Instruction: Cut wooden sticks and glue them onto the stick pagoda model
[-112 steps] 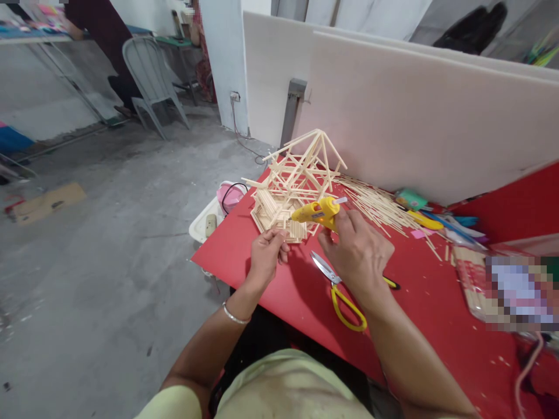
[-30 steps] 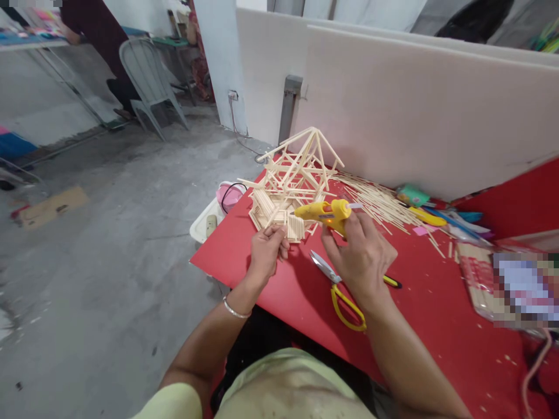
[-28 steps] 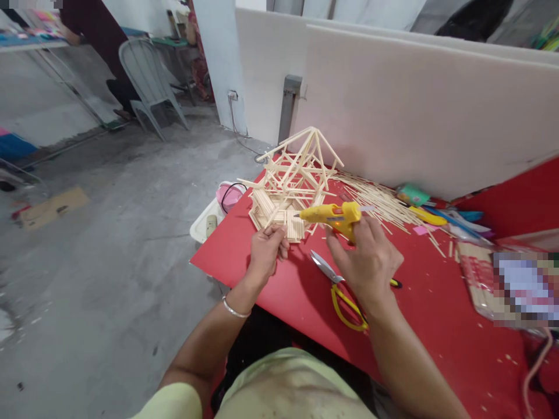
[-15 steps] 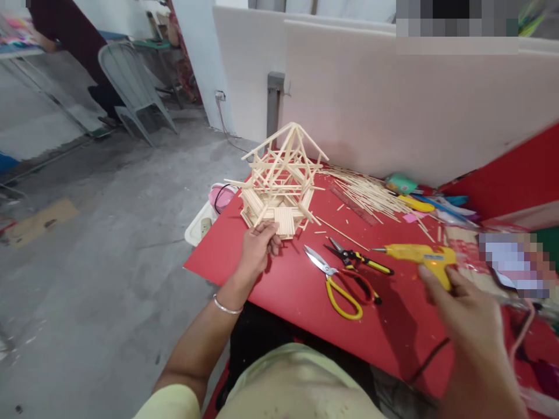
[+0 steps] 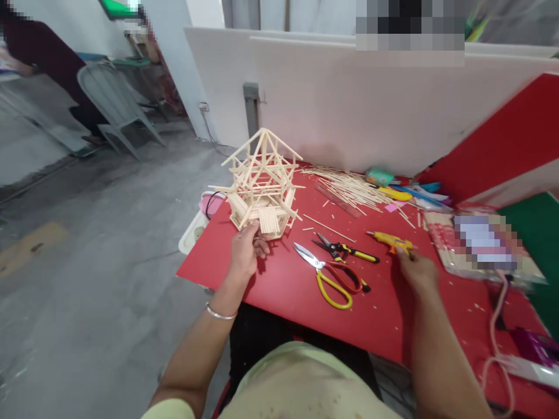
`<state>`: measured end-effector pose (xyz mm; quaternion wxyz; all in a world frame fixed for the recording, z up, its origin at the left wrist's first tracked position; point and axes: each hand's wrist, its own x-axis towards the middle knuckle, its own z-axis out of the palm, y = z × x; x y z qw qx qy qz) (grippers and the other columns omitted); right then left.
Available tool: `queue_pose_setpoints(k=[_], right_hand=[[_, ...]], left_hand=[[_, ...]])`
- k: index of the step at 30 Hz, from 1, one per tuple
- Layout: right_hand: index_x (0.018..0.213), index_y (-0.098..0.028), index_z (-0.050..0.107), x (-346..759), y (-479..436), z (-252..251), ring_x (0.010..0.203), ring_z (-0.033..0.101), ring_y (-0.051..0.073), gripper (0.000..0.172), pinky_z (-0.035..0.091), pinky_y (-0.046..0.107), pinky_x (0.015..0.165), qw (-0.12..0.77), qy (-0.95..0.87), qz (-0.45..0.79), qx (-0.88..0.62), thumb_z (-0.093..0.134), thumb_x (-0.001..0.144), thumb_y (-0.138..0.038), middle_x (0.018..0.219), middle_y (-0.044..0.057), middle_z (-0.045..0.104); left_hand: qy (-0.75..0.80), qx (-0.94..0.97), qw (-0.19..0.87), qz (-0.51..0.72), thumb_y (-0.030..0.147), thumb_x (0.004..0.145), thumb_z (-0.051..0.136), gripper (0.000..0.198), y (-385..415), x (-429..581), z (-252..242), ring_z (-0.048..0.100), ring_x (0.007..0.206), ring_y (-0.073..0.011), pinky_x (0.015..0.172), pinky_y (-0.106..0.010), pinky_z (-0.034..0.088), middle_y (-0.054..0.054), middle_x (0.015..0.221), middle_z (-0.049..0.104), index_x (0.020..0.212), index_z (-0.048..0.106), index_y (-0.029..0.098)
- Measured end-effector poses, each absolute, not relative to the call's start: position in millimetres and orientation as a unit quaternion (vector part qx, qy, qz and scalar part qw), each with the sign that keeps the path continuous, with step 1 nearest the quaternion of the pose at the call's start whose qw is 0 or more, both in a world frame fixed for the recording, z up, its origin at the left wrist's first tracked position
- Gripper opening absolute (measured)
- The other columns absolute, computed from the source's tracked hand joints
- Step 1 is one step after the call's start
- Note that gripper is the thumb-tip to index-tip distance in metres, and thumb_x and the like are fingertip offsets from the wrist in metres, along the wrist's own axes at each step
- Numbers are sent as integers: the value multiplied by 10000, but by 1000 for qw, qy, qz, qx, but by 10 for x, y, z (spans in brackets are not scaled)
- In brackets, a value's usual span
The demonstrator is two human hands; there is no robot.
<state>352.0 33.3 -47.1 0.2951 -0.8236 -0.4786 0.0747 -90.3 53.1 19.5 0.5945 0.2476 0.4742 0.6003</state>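
A small house model (image 5: 263, 174) built of thin wooden sticks stands near the table's left edge, with a pointed open roof frame. My left hand (image 5: 246, 250) pinches its front edge beside a little slatted panel (image 5: 268, 220); some fingertips are hidden. Over on the right, my right hand (image 5: 417, 270) grips the handle of a yellow hot glue gun (image 5: 391, 240), whose nozzle points left, low over the tabletop. Between my hands lie scissors (image 5: 334, 285) with red and yellow handles and black-and-yellow cutters (image 5: 347, 250).
Loose sticks (image 5: 349, 189) are heaped at the back of the red table (image 5: 271, 294), by a ruler (image 5: 336, 198). A phone (image 5: 484, 241) rests on packaged material at the right. A chair (image 5: 113, 96) and a person (image 5: 48, 52) are at the far left.
My right hand has moved away from me and lowered the glue gun toward the tabletop. My left hand stays at the model. The view has shifted slightly right.
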Motion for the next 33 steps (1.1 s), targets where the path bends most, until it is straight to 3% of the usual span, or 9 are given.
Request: queue_pose_setpoints(k=[4,9,14,20,26,33], right_hand=[[1032,-137,741,3098,463,-268,949,613,360,494,449,495,783,278,-532,-71,-797,561,824,-547,1016,247,673],[1129,-210,703,1958,413,210,1009,616,238,305,461,403,933,378,-727,-26,-572,565,910,-371,1065,101,697],[1235,-227,638,1016,435,689,1119,523,256,341,379,417,969,311,-852,-36,-419,590,905,-303,1214,97,645],[1213,-237,642,596,629,958,1052,442,272,336,272,413,874,231,-884,-110,-391,511,906,-273,1154,96,618],[1151,-242,684,417,811,961,881,388,251,321,221,388,760,191,-887,-141,-396,474,911,-277,901,92,564],[1134,-248,701,405,864,871,875,376,251,314,220,380,753,187,-890,-145,-390,487,905,-275,900,95,557]], left_hand=[[481,239,588,604,451,716,730,354,550,-915,203,544,354,-98,294,-173,342,-33,605,668,793,613,126],[492,253,579,599,462,704,747,367,573,-931,201,537,362,-87,302,-166,322,-22,593,657,795,623,128],[489,266,576,598,468,703,746,366,601,-941,192,538,363,-90,315,-175,312,-2,552,623,776,620,132],[490,266,576,597,453,715,730,328,618,-970,224,545,373,-92,331,-189,327,20,549,607,760,613,150],[502,283,572,584,470,740,697,327,612,-975,226,531,360,-110,345,-209,338,23,480,559,727,611,155],[479,304,585,580,468,759,690,327,593,-990,171,546,386,-100,351,-195,327,-2,556,611,740,618,149]])
